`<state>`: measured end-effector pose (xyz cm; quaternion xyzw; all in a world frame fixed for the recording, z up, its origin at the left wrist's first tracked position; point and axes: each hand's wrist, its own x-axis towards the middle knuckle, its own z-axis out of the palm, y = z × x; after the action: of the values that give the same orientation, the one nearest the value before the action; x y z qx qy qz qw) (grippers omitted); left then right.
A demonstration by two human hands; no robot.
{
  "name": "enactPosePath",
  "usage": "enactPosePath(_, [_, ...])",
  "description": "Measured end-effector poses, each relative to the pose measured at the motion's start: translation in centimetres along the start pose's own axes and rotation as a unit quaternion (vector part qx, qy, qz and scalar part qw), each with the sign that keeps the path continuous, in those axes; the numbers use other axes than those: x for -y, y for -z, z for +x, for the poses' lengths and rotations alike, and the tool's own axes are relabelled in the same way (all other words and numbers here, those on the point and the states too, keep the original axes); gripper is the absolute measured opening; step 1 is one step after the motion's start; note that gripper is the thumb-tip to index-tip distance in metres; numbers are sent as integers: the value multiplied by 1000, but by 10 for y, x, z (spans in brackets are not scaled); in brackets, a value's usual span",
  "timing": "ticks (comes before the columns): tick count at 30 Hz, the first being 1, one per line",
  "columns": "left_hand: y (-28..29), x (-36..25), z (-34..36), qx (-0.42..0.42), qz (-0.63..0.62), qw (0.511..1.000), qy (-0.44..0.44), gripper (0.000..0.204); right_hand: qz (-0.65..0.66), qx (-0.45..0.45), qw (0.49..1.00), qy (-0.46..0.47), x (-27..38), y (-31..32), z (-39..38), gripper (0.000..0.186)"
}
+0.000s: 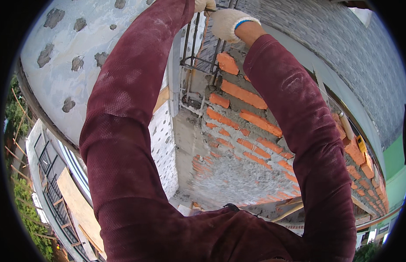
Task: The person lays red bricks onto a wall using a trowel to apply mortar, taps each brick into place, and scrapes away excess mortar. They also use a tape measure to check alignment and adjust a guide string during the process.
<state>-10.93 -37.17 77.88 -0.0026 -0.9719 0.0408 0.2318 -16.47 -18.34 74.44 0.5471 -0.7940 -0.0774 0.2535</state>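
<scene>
Both my arms, in maroon sleeves, reach up to the top edge of the head view. My left hand (204, 5), in a pale knitted glove, is closed and partly cut off by the picture's edge. Beside it my right hand (227, 25), in a white knitted glove with a blue cuff edge, is also closed. A short dark piece shows between the two hands, but what each holds is hidden. The hands are at the upper part of a steel rebar cage (193, 57), whose upright bars and square tie rise from the wall corner.
An orange brick wall (242, 94) with rough mortar runs below my right arm. On the left is a pale panel (67, 32) with grey mortar dabs. A grey tiled wall (334, 48) stands at the upper right. A yellow tool (362, 144) rests on the right-hand bricks.
</scene>
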Motion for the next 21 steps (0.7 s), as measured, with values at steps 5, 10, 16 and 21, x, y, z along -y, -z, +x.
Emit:
enactPosePath(5, [2, 0, 3, 20, 12, 1000, -3, 25, 6, -80, 996, 28, -4, -10, 23, 57])
enactPosePath(10, [-1, -16, 1, -83, 5, 996, 38, 28, -22, -111, 994, 6, -12, 9, 29, 42])
enactPosePath(16, [-8, -14, -6, -99, 13, 994, 33, 30, -34, -171, 984, 43, -4, 44, 14, 27])
enactPosePath(21, [8, -17, -19, -66, 42, 997, 23, 30, 43, -283, 958, 26, 2, 24, -1, 22])
